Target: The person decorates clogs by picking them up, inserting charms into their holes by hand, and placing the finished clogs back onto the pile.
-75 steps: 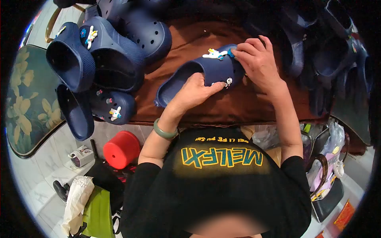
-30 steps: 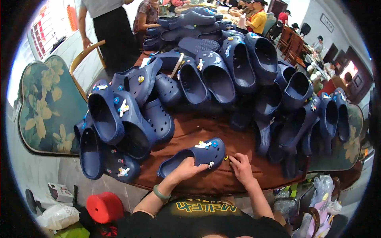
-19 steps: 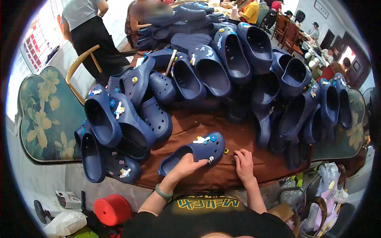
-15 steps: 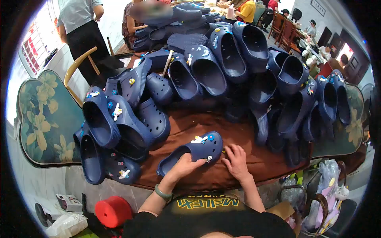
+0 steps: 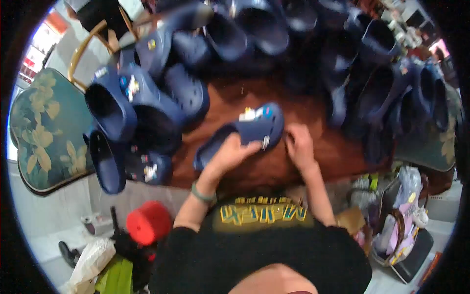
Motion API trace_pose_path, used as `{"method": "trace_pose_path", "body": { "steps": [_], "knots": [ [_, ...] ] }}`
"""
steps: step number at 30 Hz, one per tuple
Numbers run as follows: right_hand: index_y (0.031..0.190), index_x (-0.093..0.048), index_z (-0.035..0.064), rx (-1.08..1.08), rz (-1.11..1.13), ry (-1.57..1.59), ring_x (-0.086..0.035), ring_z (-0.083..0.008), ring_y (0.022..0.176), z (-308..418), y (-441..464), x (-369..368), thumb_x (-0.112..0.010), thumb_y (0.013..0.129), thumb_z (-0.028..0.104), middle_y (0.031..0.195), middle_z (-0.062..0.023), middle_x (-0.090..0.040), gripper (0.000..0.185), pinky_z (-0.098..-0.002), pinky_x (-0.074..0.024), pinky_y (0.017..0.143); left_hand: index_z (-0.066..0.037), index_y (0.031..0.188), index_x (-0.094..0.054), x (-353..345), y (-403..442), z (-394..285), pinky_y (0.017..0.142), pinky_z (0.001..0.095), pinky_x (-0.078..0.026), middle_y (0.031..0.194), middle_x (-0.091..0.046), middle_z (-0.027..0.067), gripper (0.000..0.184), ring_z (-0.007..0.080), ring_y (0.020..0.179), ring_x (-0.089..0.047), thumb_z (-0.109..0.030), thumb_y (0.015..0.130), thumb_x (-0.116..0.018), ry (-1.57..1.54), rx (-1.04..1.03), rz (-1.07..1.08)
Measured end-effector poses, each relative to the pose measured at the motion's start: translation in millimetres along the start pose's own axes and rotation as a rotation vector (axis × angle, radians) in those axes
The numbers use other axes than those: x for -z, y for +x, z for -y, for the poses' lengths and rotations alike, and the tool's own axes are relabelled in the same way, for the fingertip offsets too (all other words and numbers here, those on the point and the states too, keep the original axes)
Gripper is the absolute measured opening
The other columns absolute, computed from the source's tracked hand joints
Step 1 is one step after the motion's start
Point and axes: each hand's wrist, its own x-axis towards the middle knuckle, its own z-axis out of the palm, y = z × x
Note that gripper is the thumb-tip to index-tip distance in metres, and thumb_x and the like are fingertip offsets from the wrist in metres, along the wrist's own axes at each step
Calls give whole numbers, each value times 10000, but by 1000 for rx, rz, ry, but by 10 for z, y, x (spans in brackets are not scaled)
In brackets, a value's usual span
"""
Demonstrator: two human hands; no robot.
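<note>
A navy clog [image 5: 215, 145] lies on the brown cloth [image 5: 235, 90], its toe pointing to the upper right. My left hand [image 5: 234, 153] grips it, fingers inside the opening and thumb pressed on the upper beside a small white charm [image 5: 265, 142]. A white-and-yellow charm [image 5: 250, 114] and a blue charm [image 5: 267, 112] sit on the clog's top. Just right of the toe, my right hand [image 5: 299, 143] has its thumb and fingers drawn together, apart from the clog. Blur hides whatever lies between those fingertips.
Navy clogs [image 5: 110, 110] are heaped on the left, with more [image 5: 377, 90] along the back and right. Flowered chair backs [image 5: 46, 127] flank the table. Below stand a red stool [image 5: 149, 223], a green bag [image 5: 115, 277] and, at right, a chair with bags [image 5: 404, 215].
The view has tipped down, so the table appears higher. My right fingers have closed together, and the yellow charm beside them no longer shows. My left hand still holds the clog.
</note>
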Motion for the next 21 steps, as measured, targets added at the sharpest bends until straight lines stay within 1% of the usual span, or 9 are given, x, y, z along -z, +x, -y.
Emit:
{"method": "trace_pose_path", "body": {
  "steps": [1,2,4,5,9,12,18,19,21],
  "knots": [
    [1008,-602,32,-62,-8,63,-578,-330,914,22,-9,-14,-678,765,-16,967,-142,-615,259,-397,-485,807,10,1261,-550,-11,-10,-35,971,299,-430,1185,-600,45,451,144,1079,-551,-170,865,-668,-32,77,-16],
    [1029,-610,29,-111,-33,116,-599,-299,880,41,-9,-22,-677,772,-25,957,-133,-622,271,-371,-496,784,13,1261,-541,-4,11,28,948,282,-442,1174,-602,39,439,131,1052,-563,-144,870,-667,-33,69,-11],
    [1058,-627,17,-439,-60,384,-618,-187,806,71,-39,-69,-688,793,-27,949,-90,-637,275,-291,-502,739,18,1259,-537,-29,4,-10,941,277,-444,1160,-610,44,437,128,1040,-567,-120,867,-672,-77,70,-62],
    [1032,-647,1,-426,-109,486,-597,-99,794,43,-46,-106,-694,815,-26,982,-46,-638,224,-238,-494,718,20,1256,-537,-30,2,-1,942,277,-444,1156,-612,45,436,128,1041,-567,-121,867,-674,-70,73,-63],
    [950,-668,-5,-414,-210,717,-593,-84,834,179,94,-79,-679,819,-72,1021,-32,-628,148,-225,-497,741,24,1247,-540,-27,4,-31,940,280,-445,1148,-618,49,432,126,1041,-567,-126,867,-679,-71,95,-52],
    [941,-672,2,-300,-275,694,-614,-115,857,255,166,-121,-690,809,-75,1020,-53,-639,154,-238,-511,755,22,1239,-544,-15,7,6,937,279,-446,1139,-621,49,421,125,1040,-568,-123,868,-679,-66,102,-45],
    [955,-683,20,164,-248,204,-645,-255,878,266,164,-232,-706,740,-83,981,-104,-660,239,-327,-543,771,12,1215,-564,-10,8,49,908,272,-457,1111,-630,40,379,119,1008,-577,-109,872,-673,-55,117,-33],
    [975,-692,30,191,-248,145,-647,-264,915,273,154,-227,-688,721,-85,985,-100,-666,279,-338,-546,789,11,1207,-571,-10,5,37,901,271,-459,1106,-632,39,369,117,1001,-578,-107,873,-673,-70,115,-23],
    [1013,-688,26,221,-182,38,-647,-267,963,329,112,-167,-662,739,-72,1024,-108,-670,292,-347,-541,822,15,1186,-584,-10,-5,7,886,271,-465,1093,-637,39,347,114,987,-580,-106,873,-672,-69,118,-19]
  ]
}}
